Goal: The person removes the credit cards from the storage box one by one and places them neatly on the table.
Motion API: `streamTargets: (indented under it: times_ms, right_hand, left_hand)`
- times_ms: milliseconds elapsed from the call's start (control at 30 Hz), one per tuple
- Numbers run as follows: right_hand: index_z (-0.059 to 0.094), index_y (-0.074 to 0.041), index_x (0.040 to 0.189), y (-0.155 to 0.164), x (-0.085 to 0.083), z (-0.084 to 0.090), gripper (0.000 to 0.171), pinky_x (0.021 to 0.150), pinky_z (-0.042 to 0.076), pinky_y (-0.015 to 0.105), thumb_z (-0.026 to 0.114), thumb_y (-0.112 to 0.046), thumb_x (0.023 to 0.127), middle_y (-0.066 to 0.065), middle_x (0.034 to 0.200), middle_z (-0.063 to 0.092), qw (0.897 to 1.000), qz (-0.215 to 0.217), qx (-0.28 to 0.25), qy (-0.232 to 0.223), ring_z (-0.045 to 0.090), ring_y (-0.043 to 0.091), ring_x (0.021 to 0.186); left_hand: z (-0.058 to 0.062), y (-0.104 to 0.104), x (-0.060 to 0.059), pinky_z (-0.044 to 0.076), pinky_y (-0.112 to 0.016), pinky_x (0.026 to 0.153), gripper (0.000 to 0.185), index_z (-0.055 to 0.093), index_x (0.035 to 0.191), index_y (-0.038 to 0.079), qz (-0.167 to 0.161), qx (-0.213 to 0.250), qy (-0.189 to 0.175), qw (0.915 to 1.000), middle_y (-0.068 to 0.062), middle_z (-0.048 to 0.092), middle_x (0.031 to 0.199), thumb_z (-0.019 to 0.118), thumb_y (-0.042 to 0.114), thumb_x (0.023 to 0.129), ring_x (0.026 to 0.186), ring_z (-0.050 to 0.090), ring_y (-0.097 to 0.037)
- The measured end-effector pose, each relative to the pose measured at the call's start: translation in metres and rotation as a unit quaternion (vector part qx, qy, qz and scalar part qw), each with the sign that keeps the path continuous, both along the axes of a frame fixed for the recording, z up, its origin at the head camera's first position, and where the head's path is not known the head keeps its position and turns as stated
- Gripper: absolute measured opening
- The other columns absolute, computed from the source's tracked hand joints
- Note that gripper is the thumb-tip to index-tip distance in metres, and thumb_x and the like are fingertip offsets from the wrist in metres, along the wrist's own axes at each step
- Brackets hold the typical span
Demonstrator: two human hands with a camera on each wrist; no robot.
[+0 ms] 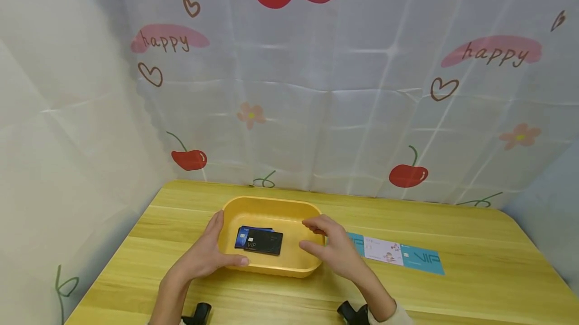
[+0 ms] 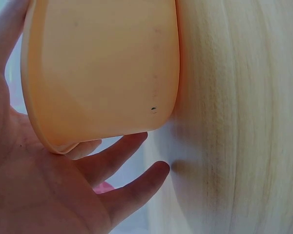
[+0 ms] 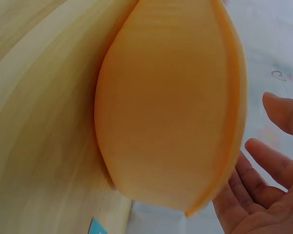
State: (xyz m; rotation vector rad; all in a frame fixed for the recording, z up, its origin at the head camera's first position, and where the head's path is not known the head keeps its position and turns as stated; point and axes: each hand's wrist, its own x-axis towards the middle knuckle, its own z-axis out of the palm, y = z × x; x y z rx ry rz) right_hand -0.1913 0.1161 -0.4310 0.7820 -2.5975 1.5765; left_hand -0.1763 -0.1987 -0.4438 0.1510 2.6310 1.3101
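Yellow tray (image 1: 271, 209) sat mid-table (image 1: 475, 244), black card (image 1: 264, 241) and blue card (image 1: 246, 234) inside. Left hand (image 1: 205, 254) cupped left wall, thumb along near rim, fingers relaxed, not clamped. Right hand (image 1: 336, 249) spread beside right rim, gripping nothing; contact not determinable. Judged light, rigid plastic, smooth-walled, somewhat slippery; best taken at opposite rims. Loose cards likely to slide if tilted. Card strip (image 1: 398, 253) lay just right; backdrop close behind, open room toward near edge.
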Motion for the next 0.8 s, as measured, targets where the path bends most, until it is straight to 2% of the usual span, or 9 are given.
streamTargets:
  times_ms: [233, 533, 800]
  right_hand:
    - [0.063, 0.000, 0.126, -0.019, -0.008, -0.005, 0.040, 0.094, 0.045, 0.059, 0.073, -0.017, 0.090, 0.017, 0.120, 0.062, 0.999, 0.032, 0.005, -0.011, 0.056, 0.039, 0.109]
    - [0.060, 0.004, 0.129, -0.052, -0.021, -0.003, 0.047, 0.091, 0.047, 0.054, 0.074, -0.019, 0.090, 0.015, 0.126, 0.058, 0.995, 0.045, 0.092, 0.013, 0.055, 0.038, 0.112]
    - [0.061, 0.003, 0.128, -0.071, -0.027, -0.012, 0.046, 0.089, 0.049, 0.049, 0.075, -0.017, 0.089, 0.015, 0.122, 0.059, 0.995, 0.052, 0.089, -0.009, 0.056, 0.035, 0.109]
  left_hand:
    - [-0.001, 0.000, 0.001, 0.010, -0.061, 0.114, 0.135, -0.005, 0.155, -0.005, -0.001, 0.004, -0.003, 1.0000, -0.024, -0.008, 0.161, 0.088, 0.043, 0.070, 0.147, 0.002, -0.043]
    - [0.000, -0.004, 0.001, 0.012, -0.062, 0.114, 0.135, -0.005, 0.155, -0.004, 0.003, 0.000, -0.008, 1.0000, -0.024, -0.007, 0.162, 0.088, 0.045, 0.070, 0.146, 0.004, -0.043]
    - [0.000, -0.003, 0.000, 0.011, -0.061, 0.114, 0.132, -0.006, 0.155, -0.003, -0.008, 0.002, -0.007, 0.9999, -0.023, -0.008, 0.162, 0.086, 0.046, 0.073, 0.147, 0.001, -0.042]
